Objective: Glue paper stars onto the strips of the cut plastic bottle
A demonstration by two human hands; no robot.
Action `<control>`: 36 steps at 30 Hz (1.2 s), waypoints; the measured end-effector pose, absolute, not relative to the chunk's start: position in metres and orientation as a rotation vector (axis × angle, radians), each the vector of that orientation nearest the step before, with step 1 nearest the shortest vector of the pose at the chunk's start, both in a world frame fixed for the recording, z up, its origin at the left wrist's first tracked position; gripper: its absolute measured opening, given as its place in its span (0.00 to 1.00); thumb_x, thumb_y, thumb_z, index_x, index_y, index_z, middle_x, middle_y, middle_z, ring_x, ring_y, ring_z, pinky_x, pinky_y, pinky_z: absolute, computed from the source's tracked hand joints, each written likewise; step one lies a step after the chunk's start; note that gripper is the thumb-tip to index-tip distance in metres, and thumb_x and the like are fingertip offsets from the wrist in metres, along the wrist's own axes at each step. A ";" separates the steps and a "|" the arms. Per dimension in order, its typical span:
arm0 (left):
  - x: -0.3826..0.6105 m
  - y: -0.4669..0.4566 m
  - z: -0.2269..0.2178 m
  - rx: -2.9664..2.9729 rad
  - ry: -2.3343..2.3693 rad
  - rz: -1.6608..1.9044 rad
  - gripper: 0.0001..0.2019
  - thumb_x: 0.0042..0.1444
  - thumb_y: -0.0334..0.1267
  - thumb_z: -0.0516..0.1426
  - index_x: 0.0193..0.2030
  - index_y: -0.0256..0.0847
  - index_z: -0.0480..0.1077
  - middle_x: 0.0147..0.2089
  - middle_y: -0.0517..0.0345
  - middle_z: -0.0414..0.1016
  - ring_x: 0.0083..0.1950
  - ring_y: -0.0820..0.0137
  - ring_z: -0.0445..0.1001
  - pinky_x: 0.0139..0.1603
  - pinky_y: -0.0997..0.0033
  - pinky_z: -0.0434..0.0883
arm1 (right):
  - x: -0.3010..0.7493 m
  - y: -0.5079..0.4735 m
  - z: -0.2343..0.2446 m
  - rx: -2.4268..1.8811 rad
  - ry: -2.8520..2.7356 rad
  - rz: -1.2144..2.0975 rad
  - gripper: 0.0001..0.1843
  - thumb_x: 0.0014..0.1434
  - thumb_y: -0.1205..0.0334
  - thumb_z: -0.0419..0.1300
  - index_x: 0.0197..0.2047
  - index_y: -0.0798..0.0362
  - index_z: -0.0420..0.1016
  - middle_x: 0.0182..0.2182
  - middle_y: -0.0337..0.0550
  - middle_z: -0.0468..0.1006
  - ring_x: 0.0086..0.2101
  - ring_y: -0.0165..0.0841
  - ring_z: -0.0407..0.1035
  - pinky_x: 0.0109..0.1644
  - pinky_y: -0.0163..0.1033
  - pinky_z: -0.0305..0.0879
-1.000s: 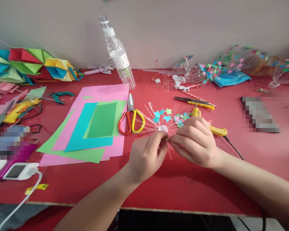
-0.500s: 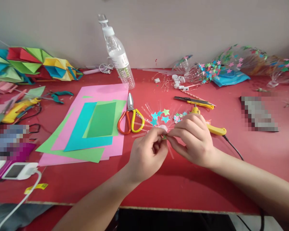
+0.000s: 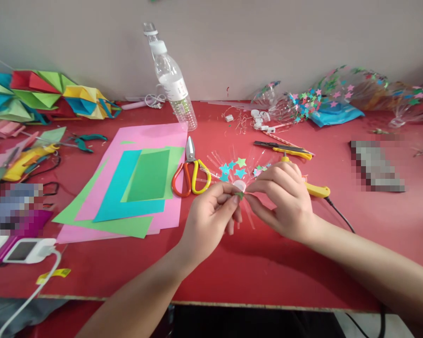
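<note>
A small green paper star (image 3: 240,195) is pinched between the thumb and forefinger of my left hand (image 3: 206,223). The closed fingertips of my right hand (image 3: 285,202) meet the star's right edge. Just beyond my fingers lies a clear plastic bottle cut into thin spread strips (image 3: 215,159), its white cap (image 3: 239,185) at the centre. Blue stars and one light green star (image 3: 240,162) rest on the strips. A heap of small coloured stars (image 3: 260,170) is partly hidden behind my right hand, as is a yellow glue gun (image 3: 317,189).
Scissors (image 3: 190,171) with red and yellow handles lie left of the strips, beside stacked coloured paper (image 3: 148,173). A plastic bottle (image 3: 176,87) stands at the back. Star-covered bottle pieces (image 3: 305,105) and a yellow cutter (image 3: 294,152) lie to the right. The glue gun's cord (image 3: 340,214) runs rightward.
My left hand's fingers have shifted and loosened, with the lower ones now extended beneath. The green star has turned and shows more between the fingertips. My right hand has barely moved.
</note>
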State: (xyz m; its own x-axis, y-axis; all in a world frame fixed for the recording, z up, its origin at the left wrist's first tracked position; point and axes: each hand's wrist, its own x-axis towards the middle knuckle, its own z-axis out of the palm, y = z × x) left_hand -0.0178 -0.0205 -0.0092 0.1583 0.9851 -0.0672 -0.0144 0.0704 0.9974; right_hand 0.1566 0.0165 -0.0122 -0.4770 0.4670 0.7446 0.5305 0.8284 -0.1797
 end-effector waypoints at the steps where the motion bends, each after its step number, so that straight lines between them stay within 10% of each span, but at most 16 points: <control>1: -0.018 -0.020 -0.009 1.194 1.115 1.054 0.05 0.60 0.37 0.55 0.38 0.38 0.68 0.21 0.64 0.70 0.15 0.80 0.64 0.16 0.80 0.62 | 0.157 0.017 -0.011 -0.738 -2.144 -0.081 0.04 0.59 0.67 0.60 0.38 0.52 0.70 0.31 0.41 0.74 0.33 0.35 0.65 0.39 0.44 0.59; 36: -0.021 -0.015 -0.013 1.131 1.116 1.051 0.08 0.58 0.41 0.61 0.38 0.39 0.70 0.23 0.64 0.73 0.20 0.77 0.71 0.20 0.80 0.69 | 0.153 0.017 -0.026 -0.813 -2.260 -0.317 0.08 0.63 0.64 0.57 0.32 0.52 0.73 0.28 0.40 0.73 0.33 0.34 0.57 0.46 0.44 0.55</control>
State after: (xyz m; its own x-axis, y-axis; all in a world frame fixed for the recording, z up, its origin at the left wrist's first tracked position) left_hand -0.0210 -0.0152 -0.0131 0.1406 0.9830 -0.1182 -0.0592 0.1275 0.9901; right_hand 0.1526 0.0174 -0.0262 -0.5549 0.4625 0.6915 0.6351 0.7724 -0.0070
